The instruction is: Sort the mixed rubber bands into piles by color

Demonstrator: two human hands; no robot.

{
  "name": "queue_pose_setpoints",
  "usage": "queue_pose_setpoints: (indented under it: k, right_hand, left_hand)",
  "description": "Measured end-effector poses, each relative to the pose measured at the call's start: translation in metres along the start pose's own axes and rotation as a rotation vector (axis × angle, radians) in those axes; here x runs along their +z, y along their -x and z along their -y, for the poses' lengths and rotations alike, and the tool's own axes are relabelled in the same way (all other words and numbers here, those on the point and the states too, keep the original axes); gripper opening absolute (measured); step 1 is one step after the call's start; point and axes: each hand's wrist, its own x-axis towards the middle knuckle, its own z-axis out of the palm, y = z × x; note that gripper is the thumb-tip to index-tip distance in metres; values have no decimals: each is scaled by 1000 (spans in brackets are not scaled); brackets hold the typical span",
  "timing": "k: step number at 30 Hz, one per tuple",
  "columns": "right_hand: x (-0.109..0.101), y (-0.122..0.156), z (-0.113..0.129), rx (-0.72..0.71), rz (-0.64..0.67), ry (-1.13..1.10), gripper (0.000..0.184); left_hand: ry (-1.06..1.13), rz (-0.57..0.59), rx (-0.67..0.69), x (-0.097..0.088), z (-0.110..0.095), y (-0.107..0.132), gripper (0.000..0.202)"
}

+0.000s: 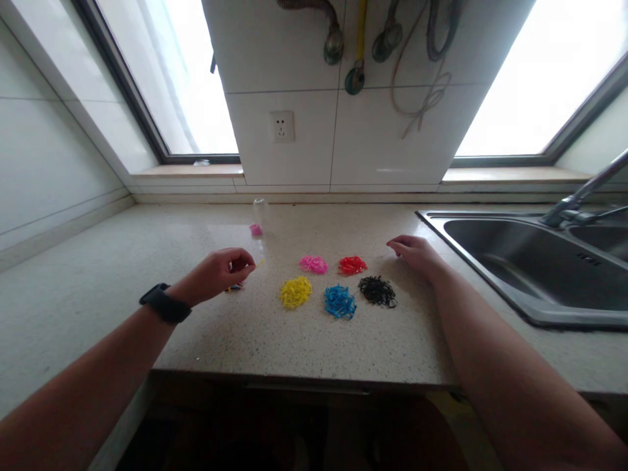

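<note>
Five band heaps on the bench (pixel 98 281): pink pile (pixel 313 263), red pile (pixel 352 265), yellow pile (pixel 295 292), blue pile (pixel 340 301), black pile (pixel 377 291). Left hand (pixel 216 275), watch (pixel 164 303) at wrist, left of the heaps; fingers (pixel 243 261) pinched narrow on a yellow bit (pixel 261 262). Mixed bands (pixel 234 286) lie under that hand. Right hand (pixel 417 254) rests on the bench just right of the red pile, fingers loosely curled, holding nothing. Clear bag (pixel 258 219), pink contents, behind. Sink (pixel 490 229) at right.

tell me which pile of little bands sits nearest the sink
The black pile, at the right end of the front row, lies closest to the sink; the red, pink, yellow and blue piles all lie further left.
</note>
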Motion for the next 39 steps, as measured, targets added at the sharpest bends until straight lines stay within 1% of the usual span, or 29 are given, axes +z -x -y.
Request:
queue_pose_setpoints:
  k: [3,7,11,15,26,34,39]
  right_hand:
    - [0,0,1,-11,2,21,35]
    - [0,-1,-1,-22,3,20,36]
    - [1,-2,-3,-10,3,4,38]
    - [1,-1,-1,4,3,24,38]
    - [0,-2,-2,-29,12,47,36]
    - [-1,-3,-3,-48,24,63,39]
    - [0,-3,-2,-34,22,57,40]
  left_hand:
    - [29,17,37,11,-24,4,25]
    - [139,36,67,21,-47,9,24]
    - [228,54,62,27,-64,13,22]
    - [285,72,54,31,-74,17,20]
    - [350,93,64,36,-85,22,11]
    - [296,112,62,44,-77,21,11]
    - [265,113,28,53,-69,19,13]
